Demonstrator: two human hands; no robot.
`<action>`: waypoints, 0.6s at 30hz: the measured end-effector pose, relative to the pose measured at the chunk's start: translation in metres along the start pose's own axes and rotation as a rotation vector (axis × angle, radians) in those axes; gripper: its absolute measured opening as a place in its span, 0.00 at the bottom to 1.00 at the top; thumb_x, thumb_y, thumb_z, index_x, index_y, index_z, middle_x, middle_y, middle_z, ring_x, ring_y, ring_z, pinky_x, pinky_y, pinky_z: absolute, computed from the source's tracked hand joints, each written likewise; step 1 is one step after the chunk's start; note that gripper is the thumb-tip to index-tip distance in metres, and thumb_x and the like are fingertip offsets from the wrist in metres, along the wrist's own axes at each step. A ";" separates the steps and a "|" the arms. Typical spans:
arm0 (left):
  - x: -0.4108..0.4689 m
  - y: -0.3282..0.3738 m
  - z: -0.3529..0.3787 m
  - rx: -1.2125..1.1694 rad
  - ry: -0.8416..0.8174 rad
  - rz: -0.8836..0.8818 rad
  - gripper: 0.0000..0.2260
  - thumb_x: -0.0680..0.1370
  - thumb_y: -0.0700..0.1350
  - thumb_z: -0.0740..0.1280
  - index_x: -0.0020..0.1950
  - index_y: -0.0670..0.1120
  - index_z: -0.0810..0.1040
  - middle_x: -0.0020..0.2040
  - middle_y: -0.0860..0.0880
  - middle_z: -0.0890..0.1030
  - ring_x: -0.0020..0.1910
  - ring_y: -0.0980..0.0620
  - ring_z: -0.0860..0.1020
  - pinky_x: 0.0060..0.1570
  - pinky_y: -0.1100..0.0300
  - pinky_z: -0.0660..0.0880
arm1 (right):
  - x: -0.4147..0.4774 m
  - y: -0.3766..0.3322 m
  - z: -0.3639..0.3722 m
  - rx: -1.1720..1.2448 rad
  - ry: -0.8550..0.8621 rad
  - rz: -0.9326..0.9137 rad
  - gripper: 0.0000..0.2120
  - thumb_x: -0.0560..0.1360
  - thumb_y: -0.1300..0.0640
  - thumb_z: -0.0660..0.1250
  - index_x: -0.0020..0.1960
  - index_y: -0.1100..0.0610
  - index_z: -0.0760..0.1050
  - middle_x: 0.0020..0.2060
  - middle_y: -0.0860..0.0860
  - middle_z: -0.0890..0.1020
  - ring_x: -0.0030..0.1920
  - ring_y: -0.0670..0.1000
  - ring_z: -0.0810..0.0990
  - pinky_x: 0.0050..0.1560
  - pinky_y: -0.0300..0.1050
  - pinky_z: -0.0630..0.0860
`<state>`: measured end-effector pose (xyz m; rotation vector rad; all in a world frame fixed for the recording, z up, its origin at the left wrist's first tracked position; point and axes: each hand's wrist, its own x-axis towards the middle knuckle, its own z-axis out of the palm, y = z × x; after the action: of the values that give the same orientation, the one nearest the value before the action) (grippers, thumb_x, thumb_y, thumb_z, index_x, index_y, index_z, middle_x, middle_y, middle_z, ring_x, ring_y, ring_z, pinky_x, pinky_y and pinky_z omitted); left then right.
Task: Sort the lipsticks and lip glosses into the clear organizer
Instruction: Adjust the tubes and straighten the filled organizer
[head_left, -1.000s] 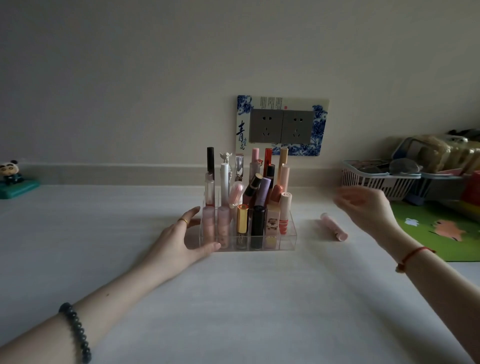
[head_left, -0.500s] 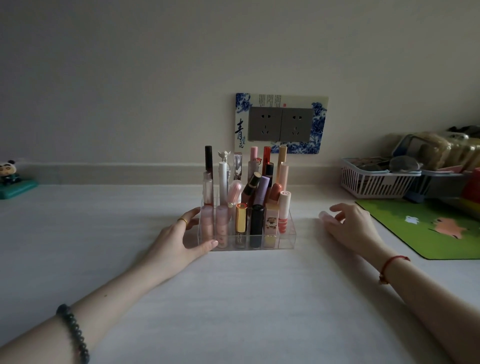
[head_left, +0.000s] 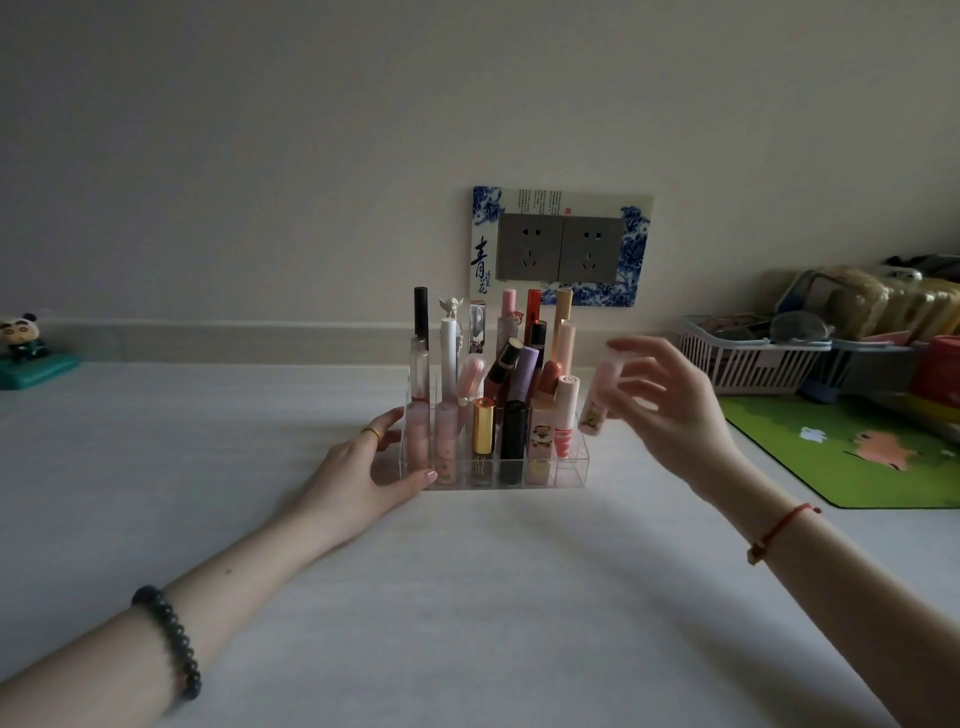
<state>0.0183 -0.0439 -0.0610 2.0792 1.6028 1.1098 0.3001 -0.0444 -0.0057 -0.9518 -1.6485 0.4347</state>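
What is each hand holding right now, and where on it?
Right hand pinches the pink lip gloss tube around its middle. Left hand braces the clear organizer's left side.

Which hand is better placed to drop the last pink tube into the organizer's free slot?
Right. The right hand holds the pink tube in the air just beside the clear organizer, near its empty front-right slot. The left hand is braced against the organizer's left side.

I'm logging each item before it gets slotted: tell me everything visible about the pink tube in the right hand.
The pink tube is a small, pale pink cylinder, plastic by its look, with a cartoon print near its lower end. It is motion-blurred, so finer details are unreadable. The right hand pinches its upper part, holding it nearly upright, slightly tilted, in the air just right of the clear organizer, touching nothing else.
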 end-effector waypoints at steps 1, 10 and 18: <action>0.000 -0.001 0.000 0.004 0.002 -0.003 0.36 0.68 0.53 0.73 0.71 0.50 0.61 0.64 0.47 0.75 0.63 0.52 0.72 0.59 0.63 0.67 | -0.003 0.000 0.004 -0.008 -0.014 -0.017 0.18 0.67 0.67 0.69 0.54 0.54 0.71 0.43 0.50 0.79 0.43 0.47 0.80 0.43 0.35 0.78; 0.000 -0.002 0.002 0.011 0.010 -0.008 0.36 0.68 0.53 0.73 0.71 0.50 0.61 0.65 0.47 0.74 0.64 0.53 0.71 0.54 0.68 0.64 | -0.012 0.012 0.016 -0.104 -0.063 -0.004 0.18 0.65 0.67 0.71 0.52 0.54 0.72 0.43 0.49 0.79 0.43 0.46 0.80 0.41 0.34 0.78; -0.001 -0.001 0.001 0.006 0.006 -0.010 0.36 0.68 0.53 0.73 0.72 0.51 0.60 0.65 0.47 0.74 0.65 0.53 0.71 0.55 0.68 0.64 | -0.018 0.014 0.020 -0.201 -0.094 -0.020 0.18 0.66 0.67 0.71 0.49 0.50 0.72 0.41 0.44 0.78 0.42 0.44 0.80 0.44 0.32 0.77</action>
<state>0.0181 -0.0440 -0.0631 2.0709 1.6194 1.1109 0.2874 -0.0458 -0.0331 -1.0752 -1.8107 0.3081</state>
